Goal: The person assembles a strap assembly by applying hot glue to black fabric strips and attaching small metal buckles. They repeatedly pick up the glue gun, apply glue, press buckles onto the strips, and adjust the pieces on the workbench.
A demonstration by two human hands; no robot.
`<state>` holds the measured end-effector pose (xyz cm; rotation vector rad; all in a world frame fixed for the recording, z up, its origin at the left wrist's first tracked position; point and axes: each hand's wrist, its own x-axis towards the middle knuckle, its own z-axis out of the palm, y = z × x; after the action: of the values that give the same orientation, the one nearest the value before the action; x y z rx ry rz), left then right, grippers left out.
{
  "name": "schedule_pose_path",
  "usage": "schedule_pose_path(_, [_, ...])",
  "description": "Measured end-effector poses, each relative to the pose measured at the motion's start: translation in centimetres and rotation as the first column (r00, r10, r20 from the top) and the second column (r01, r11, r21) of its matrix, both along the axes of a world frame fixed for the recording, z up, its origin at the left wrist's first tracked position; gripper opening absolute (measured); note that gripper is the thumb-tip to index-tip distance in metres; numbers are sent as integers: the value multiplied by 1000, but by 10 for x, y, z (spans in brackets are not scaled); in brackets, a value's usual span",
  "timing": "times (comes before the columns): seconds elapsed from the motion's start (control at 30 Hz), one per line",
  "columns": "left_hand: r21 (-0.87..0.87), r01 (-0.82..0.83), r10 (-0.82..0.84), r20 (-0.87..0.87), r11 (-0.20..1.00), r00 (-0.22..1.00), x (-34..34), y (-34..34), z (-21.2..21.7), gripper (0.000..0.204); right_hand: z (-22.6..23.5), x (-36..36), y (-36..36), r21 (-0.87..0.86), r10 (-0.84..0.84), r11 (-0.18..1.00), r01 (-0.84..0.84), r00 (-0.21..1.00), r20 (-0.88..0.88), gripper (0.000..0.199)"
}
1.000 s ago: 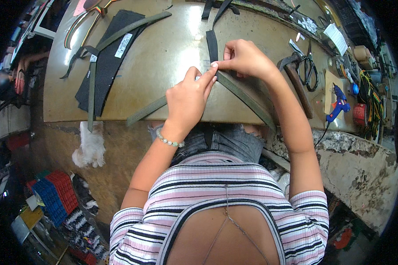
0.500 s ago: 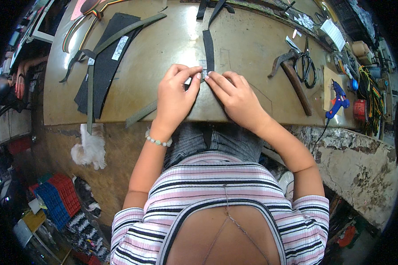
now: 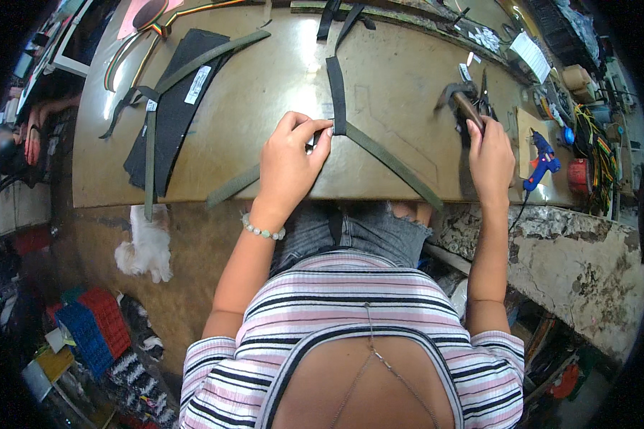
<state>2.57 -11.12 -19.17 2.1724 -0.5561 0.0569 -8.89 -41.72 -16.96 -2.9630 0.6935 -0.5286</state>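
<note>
My left hand (image 3: 293, 159) pinches the end of a black strap (image 3: 335, 89), where it meets an olive-green strap (image 3: 392, 163) near the table's front. The green strap runs out to both sides beneath that hand. A small pale piece shows between thumb and fingers, too little of it to name. On the right, my right hand (image 3: 491, 161) is closed round the wooden handle of a hammer (image 3: 469, 109). The hammer's dark metal head points away from me. Black-handled scissors (image 3: 485, 91) lie beside it, mostly hidden by the hammer and hand.
Dark fabric panels (image 3: 166, 136) with another green strap (image 3: 150, 154) lie at left. A blue glue gun (image 3: 544, 161) rests at right, near a red spool (image 3: 579, 174). A wooden rail (image 3: 408, 21) crosses the far side. A white furry animal (image 3: 147, 243) is on the floor.
My right hand has left the straps, moved right and taken hold of the hammer, whose handle has shifted. The green strap's right half now shows. My left hand stays at the strap joint.
</note>
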Motion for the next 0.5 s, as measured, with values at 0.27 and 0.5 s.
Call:
schedule_pose_path(0.27, [-230,-82,84,-4,970,996,4,2,-5,10,33,19,134,426,379,782,-455,889,256,27])
schedule_pose_path(0.5, [-301,-122,136,26,946,990,6,2,-5,12,18,15,142,360,344,844,-398,916,207,28])
